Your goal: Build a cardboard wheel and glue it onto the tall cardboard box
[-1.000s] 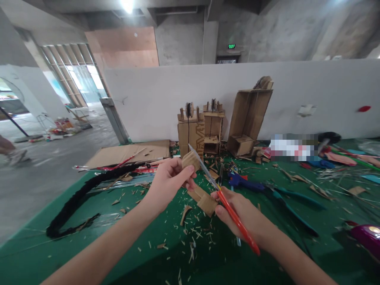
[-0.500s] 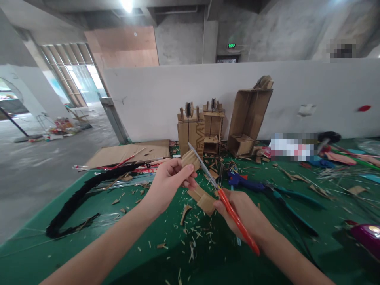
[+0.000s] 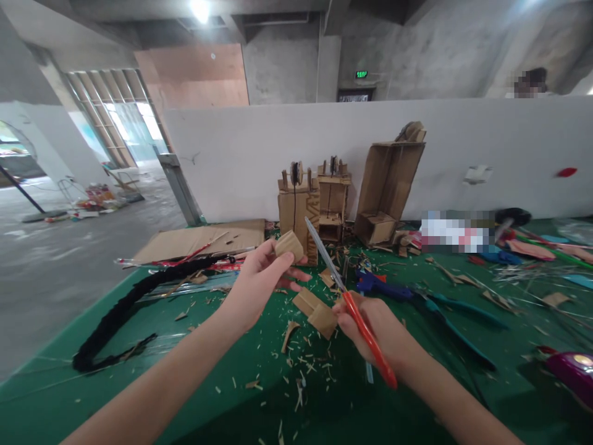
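My left hand (image 3: 264,272) pinches a small piece of cardboard (image 3: 289,246) between thumb and forefinger, its other fingers loosely spread. In my right hand (image 3: 365,321) are scissors (image 3: 368,337) with red handles, their blades pointing up and away, close together. The blades are apart from the held piece. Below the hands, cardboard scraps (image 3: 323,319) lie on the green tabletop (image 3: 222,395). Thin cut slivers are scattered around them.
Cardboard structures with spools (image 3: 296,207) stand against the white partition (image 3: 222,161), beside a tall open cardboard box (image 3: 389,185). To the right lie a blue glue gun (image 3: 380,284) and teal-handled pliers (image 3: 456,327). A black fuzzy strip (image 3: 120,309) curves at left.
The cardboard piece and my left hand have shifted slightly left, and its lower fingers have spread. The scissors have moved away from the piece, their tips now farther right.
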`<state>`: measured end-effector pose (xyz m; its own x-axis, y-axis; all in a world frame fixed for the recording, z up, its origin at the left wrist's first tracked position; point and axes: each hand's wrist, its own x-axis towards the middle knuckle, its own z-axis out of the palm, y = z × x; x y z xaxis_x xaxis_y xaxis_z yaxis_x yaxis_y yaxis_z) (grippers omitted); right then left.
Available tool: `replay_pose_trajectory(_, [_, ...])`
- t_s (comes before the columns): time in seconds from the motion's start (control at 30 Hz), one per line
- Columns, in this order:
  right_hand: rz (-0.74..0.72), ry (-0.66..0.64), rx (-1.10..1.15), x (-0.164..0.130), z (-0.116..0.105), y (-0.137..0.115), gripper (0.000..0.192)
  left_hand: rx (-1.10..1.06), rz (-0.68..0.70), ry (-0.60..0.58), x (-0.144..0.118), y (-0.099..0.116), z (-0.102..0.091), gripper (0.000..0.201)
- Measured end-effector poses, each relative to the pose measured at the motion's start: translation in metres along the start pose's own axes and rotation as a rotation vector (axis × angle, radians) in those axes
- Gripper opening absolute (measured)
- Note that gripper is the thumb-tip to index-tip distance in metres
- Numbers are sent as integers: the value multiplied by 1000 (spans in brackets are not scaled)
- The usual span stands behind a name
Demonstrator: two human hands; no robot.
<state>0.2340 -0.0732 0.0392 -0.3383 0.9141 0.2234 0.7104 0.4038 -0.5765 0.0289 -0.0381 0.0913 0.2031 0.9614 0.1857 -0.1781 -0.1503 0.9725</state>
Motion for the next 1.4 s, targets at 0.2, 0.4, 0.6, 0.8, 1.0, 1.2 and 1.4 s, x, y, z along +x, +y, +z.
replay_pose_trajectory(0.2, [-12, -53, 38, -3, 3, 1, 37, 6, 42, -16, 2, -4, -3, 12])
replay_pose_trajectory(0.4, [-2, -95, 112, -4, 6, 0, 36, 60, 61, -42, 2, -7, -3, 14])
replay_pose_trajectory(0.6, [3, -65, 69, -2, 5, -4, 31, 82, 58, -44, 2, -9, -1, 14])
replay_pose_trajectory(0.8, [149, -15, -35, 0, 7, -4, 29, 70, 47, -43, 0, -8, 0, 17])
replay_pose_trajectory(1.0, [103, 109, -115, -1, 6, -2, 31, 8, 45, -30, 0, -5, 0, 15])
replay_pose_trajectory(1.2, [16, 96, 45, -1, 5, 6, 35, -53, 51, 17, 2, -7, 0, 17])
replay_pose_trajectory(1.4, [-140, 2, 43, -4, 4, -1, 41, -49, 46, 51, 2, -8, 0, 19])
